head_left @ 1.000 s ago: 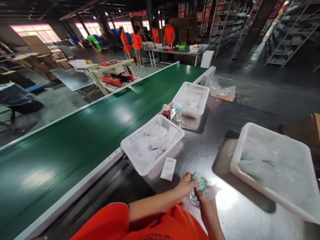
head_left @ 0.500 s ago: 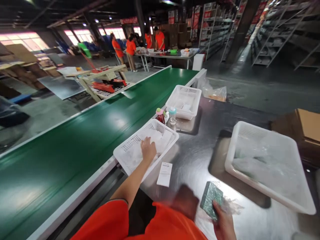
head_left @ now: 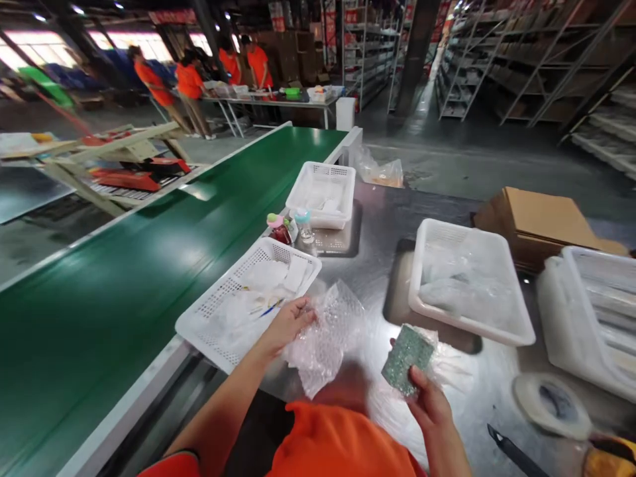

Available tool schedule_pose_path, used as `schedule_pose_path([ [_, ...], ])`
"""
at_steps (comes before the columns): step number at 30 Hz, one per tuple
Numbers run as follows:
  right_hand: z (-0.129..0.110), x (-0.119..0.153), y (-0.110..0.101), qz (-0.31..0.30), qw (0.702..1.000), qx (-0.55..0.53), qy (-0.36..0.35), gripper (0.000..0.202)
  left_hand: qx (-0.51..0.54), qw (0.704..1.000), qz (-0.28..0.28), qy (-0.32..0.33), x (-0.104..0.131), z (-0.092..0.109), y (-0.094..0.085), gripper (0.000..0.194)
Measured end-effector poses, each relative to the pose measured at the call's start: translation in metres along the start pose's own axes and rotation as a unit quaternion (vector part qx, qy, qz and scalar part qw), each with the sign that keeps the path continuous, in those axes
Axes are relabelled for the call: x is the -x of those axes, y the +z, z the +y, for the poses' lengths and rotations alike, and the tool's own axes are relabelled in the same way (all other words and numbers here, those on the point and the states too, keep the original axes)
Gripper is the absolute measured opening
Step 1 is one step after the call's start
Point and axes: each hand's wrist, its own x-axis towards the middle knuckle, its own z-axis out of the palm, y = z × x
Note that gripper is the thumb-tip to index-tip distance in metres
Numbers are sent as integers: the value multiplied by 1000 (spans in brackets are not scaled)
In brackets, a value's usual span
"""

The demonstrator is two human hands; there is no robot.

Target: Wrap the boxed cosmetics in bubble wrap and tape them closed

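Observation:
My left hand is closed on a crumpled clear sheet of bubble wrap, held over the steel table beside a white perforated basket. In that basket lie white paper pieces and clear plastic bags. Gripped in my right hand is a flat green block in clear bubble wrap; what is inside cannot be made out. Loose clear film trails from its right side. Past the basket stand a pink-lidded bottle and a blue-lidded jar.
A green conveyor belt runs along the left. White baskets stand on the table, with another bin at right. Cardboard boxes, a tape roll and a black-handled cutter lie right. People stand at a far table.
My left hand has come out of the near basket and now holds bubble wrap over the table. The right hand still holds the green block, raised slightly. The view has turned right.

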Motion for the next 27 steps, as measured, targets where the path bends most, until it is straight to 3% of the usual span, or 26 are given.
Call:
schedule_pose_path([
  [4, -41, 19, 3, -57, 994, 3, 95, 67, -56, 981, -184, -38, -3, 12, 16, 50],
  [7, -51, 27, 4, -103, 985, 49, 128, 59, -115, 956, -268, -37, -16, 21, 29, 38],
  [11, -41, 29, -1, -147, 982, 62, 97, 47, -220, 928, -303, -2, -33, 21, 43, 22],
  [14, -33, 30, -8, -129, 983, 60, 112, 40, -268, 911, -314, 10, -37, 19, 46, 20],
  [17, -26, 30, -12, -116, 982, 61, 139, 38, -264, 907, -328, -5, -35, 22, 47, 20],
  [21, -16, 30, -5, -142, 979, 62, 134, 39, -239, 908, -344, -28, -39, 27, 44, 22],
  [23, -12, 31, 0, -154, 979, 66, 116, 41, -266, 907, -327, -9, -44, 25, 42, 20],
  [24, -10, 31, 3, -152, 980, 68, 105, 42, -300, 910, -285, 21, -46, 24, 42, 18],
  [27, -3, 30, 8, -123, 986, 91, 66, 46, -428, 890, -58, 145, -42, 12, 46, 15],
])
